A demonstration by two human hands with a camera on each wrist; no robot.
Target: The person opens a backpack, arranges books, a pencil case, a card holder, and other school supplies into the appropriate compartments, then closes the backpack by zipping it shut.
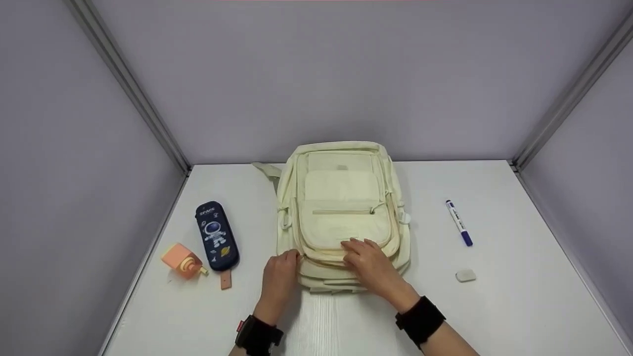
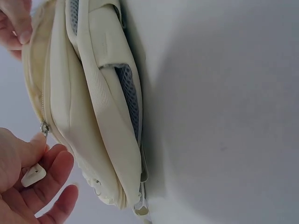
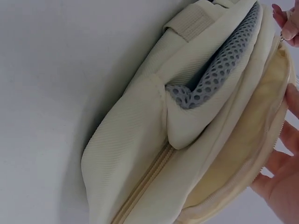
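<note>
A cream backpack (image 1: 341, 198) lies flat on the white table (image 1: 519, 296), front pocket up. My left hand (image 1: 281, 269) is at its near left corner and pinches the white zipper pull (image 2: 33, 175), just below the slider (image 2: 44, 127). My right hand (image 1: 368, 262) lies on the near edge of the front compartment, fingers curled on the zip seam. In the right wrist view the backpack (image 3: 154, 140) gapes a little, showing pale yellow lining beside my right hand (image 3: 280, 177). The left wrist view shows the backpack (image 2: 93, 116) side-on with its grey mesh padding.
A dark blue astronaut pencil case (image 1: 216, 235) lies left of the bag, with an orange block-shaped item (image 1: 182, 260) and a small orange tab (image 1: 226, 279) near it. To the right lie a blue marker (image 1: 459, 222) and a white eraser (image 1: 465, 275). Grey walls enclose the table.
</note>
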